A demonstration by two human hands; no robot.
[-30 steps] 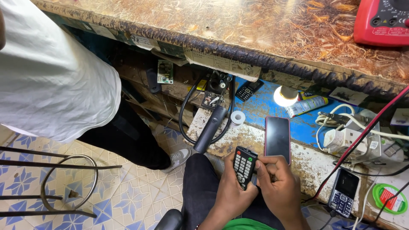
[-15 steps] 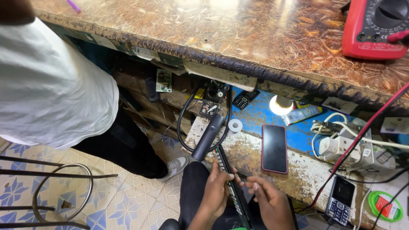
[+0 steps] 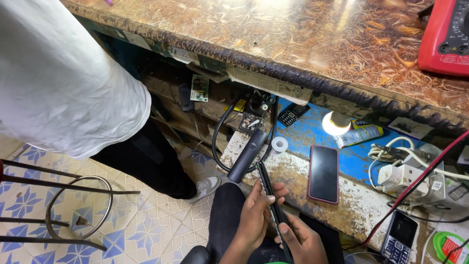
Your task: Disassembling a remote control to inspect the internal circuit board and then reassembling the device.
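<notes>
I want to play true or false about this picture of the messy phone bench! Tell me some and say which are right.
1. Both hands, left hand and right hand, hold a thin dark phone edge-on. True.
2. The smartphone on the bench has a lit screen. False: it is dark.
3. A red meter sits on the upper counter. True.
4. The small round lamp is off. False: it glows.
</notes>
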